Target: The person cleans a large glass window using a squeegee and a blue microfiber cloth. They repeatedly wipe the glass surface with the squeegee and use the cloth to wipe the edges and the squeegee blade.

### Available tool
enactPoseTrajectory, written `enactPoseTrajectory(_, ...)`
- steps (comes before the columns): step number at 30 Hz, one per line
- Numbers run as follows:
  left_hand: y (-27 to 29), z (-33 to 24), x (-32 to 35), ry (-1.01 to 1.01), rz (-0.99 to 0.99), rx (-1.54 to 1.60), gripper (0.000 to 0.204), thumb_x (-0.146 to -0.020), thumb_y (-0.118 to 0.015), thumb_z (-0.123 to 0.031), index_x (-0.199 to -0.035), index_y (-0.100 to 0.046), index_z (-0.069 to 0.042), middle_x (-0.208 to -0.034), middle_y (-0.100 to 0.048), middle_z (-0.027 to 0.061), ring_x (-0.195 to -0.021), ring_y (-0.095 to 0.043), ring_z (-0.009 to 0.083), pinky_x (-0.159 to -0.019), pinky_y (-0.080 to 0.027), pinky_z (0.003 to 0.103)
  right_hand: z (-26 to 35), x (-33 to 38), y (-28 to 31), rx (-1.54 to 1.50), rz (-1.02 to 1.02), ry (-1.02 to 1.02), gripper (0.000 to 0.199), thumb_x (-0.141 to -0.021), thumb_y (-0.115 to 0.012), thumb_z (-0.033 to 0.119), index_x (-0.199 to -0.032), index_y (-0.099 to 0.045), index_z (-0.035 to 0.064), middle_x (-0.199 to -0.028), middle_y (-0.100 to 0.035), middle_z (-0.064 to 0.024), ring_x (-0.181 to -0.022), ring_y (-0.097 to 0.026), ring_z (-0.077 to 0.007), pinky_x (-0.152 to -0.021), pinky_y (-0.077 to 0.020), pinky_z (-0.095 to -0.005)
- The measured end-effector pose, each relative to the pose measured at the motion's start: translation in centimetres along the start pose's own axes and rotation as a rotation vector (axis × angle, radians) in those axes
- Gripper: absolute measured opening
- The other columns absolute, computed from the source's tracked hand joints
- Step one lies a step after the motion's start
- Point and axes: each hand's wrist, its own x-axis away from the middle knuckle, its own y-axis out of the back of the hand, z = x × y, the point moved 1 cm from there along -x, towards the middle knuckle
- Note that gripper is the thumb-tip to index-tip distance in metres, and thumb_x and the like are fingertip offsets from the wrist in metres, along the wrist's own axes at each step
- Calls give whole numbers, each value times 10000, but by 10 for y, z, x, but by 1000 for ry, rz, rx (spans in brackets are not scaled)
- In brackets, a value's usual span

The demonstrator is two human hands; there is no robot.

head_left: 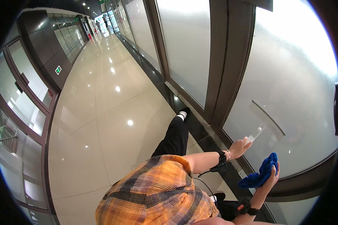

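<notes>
My left hand [238, 148] is closed round the pale handle of a squeegee [267, 118]. The squeegee's long thin blade lies slantwise against a frosted glass panel [289, 78] in a dark brown frame. Lower and to the right, my right hand [270, 181] grips a bunched blue cloth [261, 173], which hangs out to the left of the fingers. The cloth is close to the panel's lower part; whether it touches the glass I cannot tell. A dark band with a device is strapped round each wrist.
A thick brown frame post [223, 63] stands left of the panel, with a dark stone ledge [199, 133] along its foot. My leg [172, 138] is on the glossy tiled floor [105, 97]. Glass doors [26, 90] line the corridor's other side. People [104, 21] are far off.
</notes>
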Motion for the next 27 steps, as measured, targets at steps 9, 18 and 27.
enactPoseTrajectory(9,87,-183,-122,-447,-285,18,493,-977,-413,-445,-1099,-476,29,-710,-614,231,-685,-611,420,-600,-488,485,9,5,-6,74,-107,78,598,-807,-669,263,-1324,-481,29,-1139,-581,-155,-962,-608,-242,-786,-534,-346)
enactPoseTrajectory(18,-17,10,-3,82,32,271,511,-959,-442,-500,-1043,-537,-6,-712,-598,177,-588,-609,289,-491,-478,396,3,-2,6,-46,-156,124,499,-817,-654,144,-1269,-496,5,-1016,-607,-106,-826,-628,-155,-693,-560,-270)
enactPoseTrajectory(27,91,-168,-94,-277,-150,312,516,-973,-408,-515,-785,-451,-36,-441,-451,34,-324,-488,147,-328,-393,297,8,3,5,-62,-186,130,493,-812,-645,130,-1265,-495,6,-995,-604,-96,-813,-620,-149,-701,-554,-269)
